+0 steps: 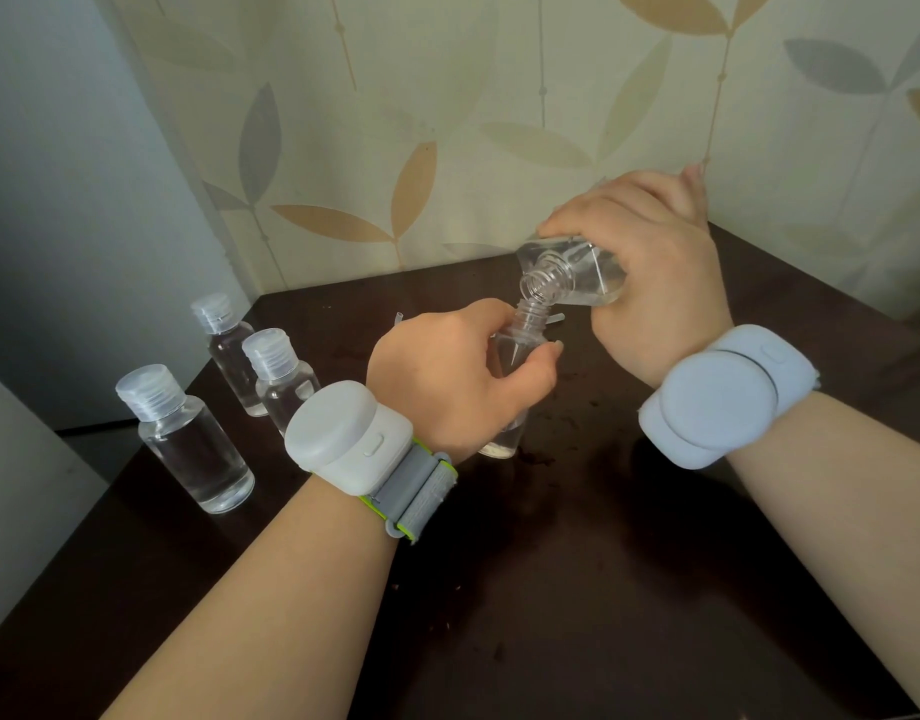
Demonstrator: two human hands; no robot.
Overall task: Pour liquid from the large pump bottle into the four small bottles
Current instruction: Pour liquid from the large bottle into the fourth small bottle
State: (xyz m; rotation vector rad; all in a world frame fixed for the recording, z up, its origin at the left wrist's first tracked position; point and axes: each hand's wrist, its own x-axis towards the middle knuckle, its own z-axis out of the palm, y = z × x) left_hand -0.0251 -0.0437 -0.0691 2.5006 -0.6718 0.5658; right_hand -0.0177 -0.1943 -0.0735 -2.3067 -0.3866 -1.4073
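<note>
Left hand (447, 371) curled round open small bottle (515, 356), standing on dark table (577, 563). Right hand (650, 262) grips large bottle (572, 278), pump off, tipped, neck touching small bottle's mouth. Three capped small bottles (188, 433) at left, liquid inside. Four small bottles total. One wristband device (728, 397) per wrist.

Head view, downward, seemingly close.
</note>
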